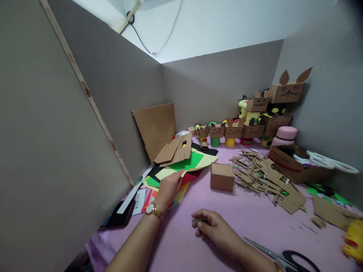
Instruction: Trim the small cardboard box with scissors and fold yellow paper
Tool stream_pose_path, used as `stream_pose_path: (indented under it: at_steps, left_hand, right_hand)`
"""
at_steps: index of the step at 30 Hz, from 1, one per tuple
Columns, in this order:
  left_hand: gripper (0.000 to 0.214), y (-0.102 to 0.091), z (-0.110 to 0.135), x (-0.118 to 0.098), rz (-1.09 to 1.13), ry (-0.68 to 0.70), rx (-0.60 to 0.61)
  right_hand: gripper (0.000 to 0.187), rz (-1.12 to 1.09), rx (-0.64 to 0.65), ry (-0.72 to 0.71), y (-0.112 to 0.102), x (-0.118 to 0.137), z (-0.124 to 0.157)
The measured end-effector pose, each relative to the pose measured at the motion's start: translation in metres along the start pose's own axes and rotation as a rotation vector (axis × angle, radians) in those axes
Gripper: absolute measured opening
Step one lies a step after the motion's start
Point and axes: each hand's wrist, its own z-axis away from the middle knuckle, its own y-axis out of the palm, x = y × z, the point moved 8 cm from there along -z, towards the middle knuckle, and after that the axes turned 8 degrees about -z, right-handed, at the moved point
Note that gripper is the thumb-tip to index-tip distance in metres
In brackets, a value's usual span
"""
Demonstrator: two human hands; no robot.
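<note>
My left hand (pixel 170 187), with a watch at the wrist, pinches the near edge of a pale yellow paper sheet (pixel 208 161) and bends it up. Under and around that sheet lie green paper (pixel 188 162), red paper (pixel 193 175) and black paper. My right hand (pixel 211 226) is closed over the pink tabletop around a small brown piece (pixel 200 220), mostly hidden by the fingers; it looks like cardboard. Beyond it sits a closed cardboard box (pixel 222 177). Scissors (pixel 279 257) lie beside my right forearm, blades pointing left.
Cardboard scraps (pixel 261 177) spread at right, before an open carton (pixel 300 166) with a white cord. Cardboard animal figures (pixel 234 132) line the back beside a pink bottle (pixel 285 136). A large cardboard sheet (pixel 157 130) leans on the left partition. A yellow object (pixel 354 240) stands at the right edge.
</note>
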Motion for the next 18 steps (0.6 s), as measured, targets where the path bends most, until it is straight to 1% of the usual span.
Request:
stream_pose_path:
  at_steps: [4,6,8,14,18]
  left_hand:
    - [0.031,-0.007,-0.011,0.014,0.0,-0.07,-0.129]
    - [0.032,-0.008,-0.011,0.02,0.011,-0.106,-0.195]
    - [0.034,-0.005,-0.008,0.023,0.03,-0.125,-0.236]
    - [0.039,0.009,0.004,0.027,0.141,-0.119,-0.235]
    - [0.036,0.007,0.008,0.039,0.213,-0.207,-0.255]
  right_hand:
    - [0.033,-0.007,0.007,0.004,0.002,0.001,0.0]
    - [0.033,-0.017,0.009,0.004,0.003,0.002,0.0]
    - [0.033,-0.023,0.001,0.011,0.002,0.001,-0.001]
    - [0.029,0.007,0.007,-0.002,0.001,0.001,-0.001]
    - [0.027,-0.012,0.008,0.003,0.003,0.004,-0.001]
